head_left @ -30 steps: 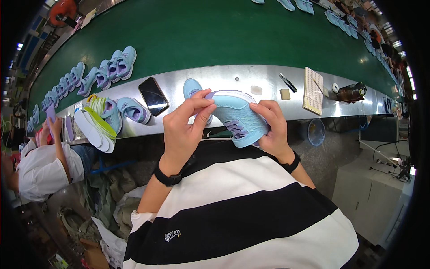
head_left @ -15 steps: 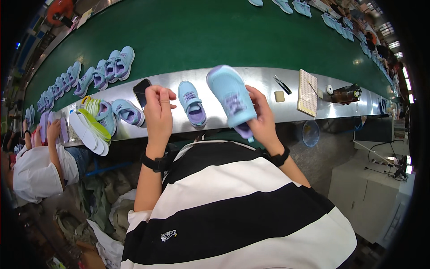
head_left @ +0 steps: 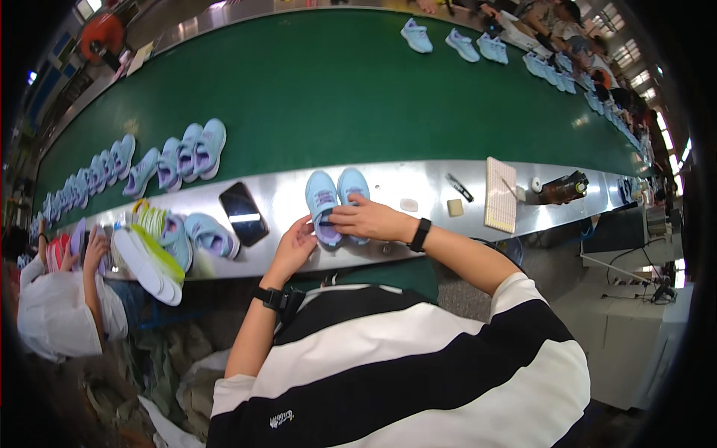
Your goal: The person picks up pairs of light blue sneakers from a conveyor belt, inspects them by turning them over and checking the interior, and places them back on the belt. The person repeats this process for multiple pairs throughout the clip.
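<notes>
two light-blue shoes stand side by side, toes away from me, on the steel ledge (head_left: 422,179). my right hand (head_left: 367,219) reaches across the near shoe (head_left: 323,196), fingers bent at its foot opening; i can't tell whether they grip. they cover part of its inside, where purple lining shows. the far shoe (head_left: 352,181) is partly behind that hand. my left hand (head_left: 296,245) sits by the near shoe's heel, fingers half-curled; whether they pinch anything, i can't tell.

further left, a single shoe (head_left: 211,234) shows purple inside its opening. the dark bottle (head_left: 562,190) lies tipped over on the right, contents hidden.

the ledge's front edge runs just on my side of the heels, the green surface (head_left: 328,93) beyond the toes. steel shows between the pair and the phone (head_left: 243,212) leftward, and toward the pale block (head_left: 455,207) and notepad (head_left: 500,196) rightward.
</notes>
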